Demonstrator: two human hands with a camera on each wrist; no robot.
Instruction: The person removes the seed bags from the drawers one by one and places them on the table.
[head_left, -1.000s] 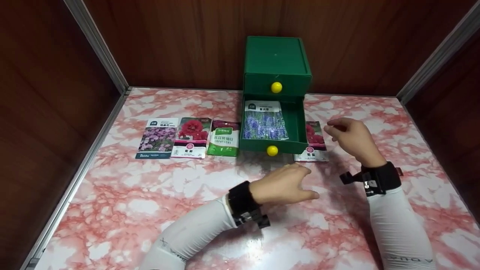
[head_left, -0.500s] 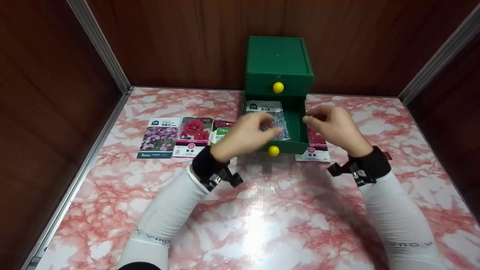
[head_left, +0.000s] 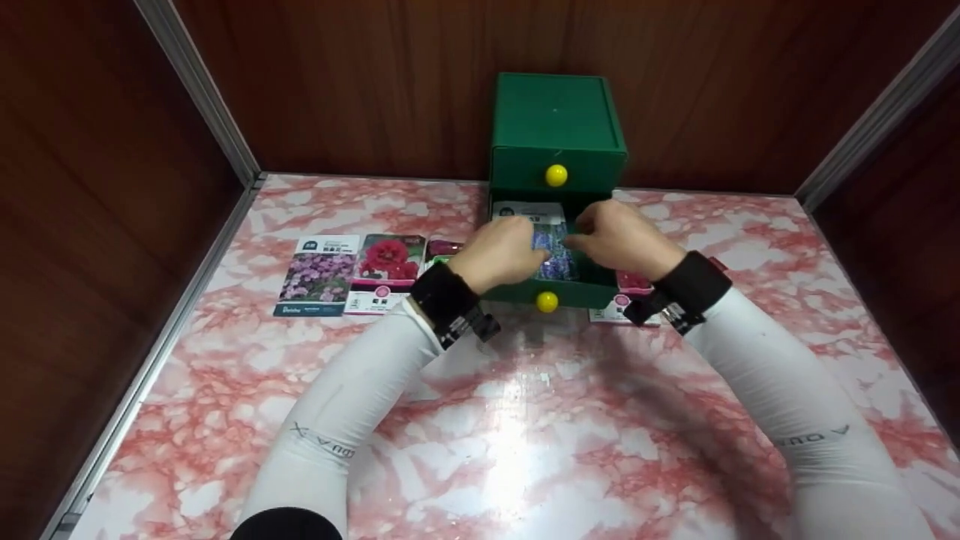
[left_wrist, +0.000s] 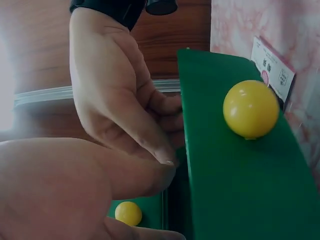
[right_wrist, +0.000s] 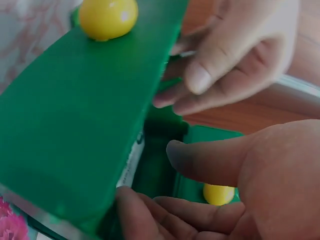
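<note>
A lavender seed packet (head_left: 556,259), purple-flowered with a white top, lies in the pulled-out lower drawer (head_left: 585,292) of a small green drawer box (head_left: 555,112). My left hand (head_left: 496,251) reaches over the drawer's left side, partly covering the packet. From the right comes my right hand (head_left: 626,238), its fingertips close to the packet's right edge. In the left wrist view, the left thumb (left_wrist: 145,175) stands apart from the fingers. The right wrist view has a gap between the right thumb (right_wrist: 200,160) and its bent fingers, beside the packet's white edge (right_wrist: 131,162).
Left of the box lie a purple-flower packet (head_left: 319,277), a red-flower packet (head_left: 386,262) and a mostly hidden green one (head_left: 442,251). Another red-flower packet (head_left: 634,281) lies to the right, partly covered. The upper drawer, with its yellow knob (head_left: 556,175), is closed. Wood-grain walls surround the marbled table.
My left hand has risen from in front of the drawer to over its left side. My right hand has moved left from beside the drawer to above its inside. The packets stay put.
</note>
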